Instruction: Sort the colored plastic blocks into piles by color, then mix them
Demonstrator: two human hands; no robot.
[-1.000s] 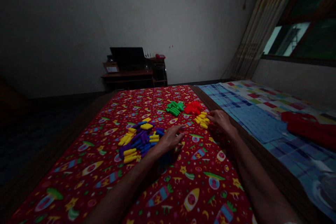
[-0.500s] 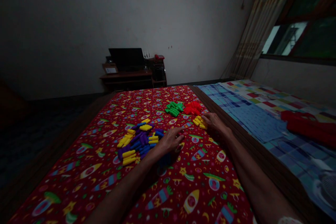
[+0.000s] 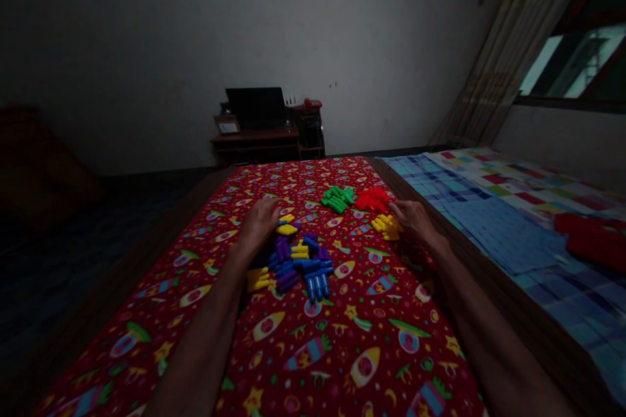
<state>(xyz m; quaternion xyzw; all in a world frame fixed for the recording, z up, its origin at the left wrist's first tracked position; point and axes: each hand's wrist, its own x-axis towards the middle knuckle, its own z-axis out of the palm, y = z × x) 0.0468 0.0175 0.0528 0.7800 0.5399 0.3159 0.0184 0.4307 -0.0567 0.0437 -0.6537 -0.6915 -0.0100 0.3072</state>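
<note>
A mixed heap of blue, purple and yellow plastic building blocks (image 3: 288,260) lies on the red patterned cover (image 3: 313,352). My left hand (image 3: 259,225) is at the far left side of this heap, its fingers curled by a yellow block (image 3: 287,229); what they hold, if anything, is hidden. To the right, my right hand (image 3: 415,218) rests palm down beside a small group of yellow blocks (image 3: 386,227), fingers loosely stretched towards it. Behind that group lie a red pile (image 3: 372,199) and a green pile (image 3: 337,199) of similar blocks.
A bed with blue checked cloth (image 3: 489,228) and a red garment (image 3: 589,241) extends along the right. Against the back wall stands a desk (image 3: 257,137) with a black monitor (image 3: 257,107). A curtain (image 3: 493,78) hangs by the window.
My left hand has moved from the heap's right side to its far left side, its fingers now more curled. My right hand stays by the yellow group. The view has turned slightly left.
</note>
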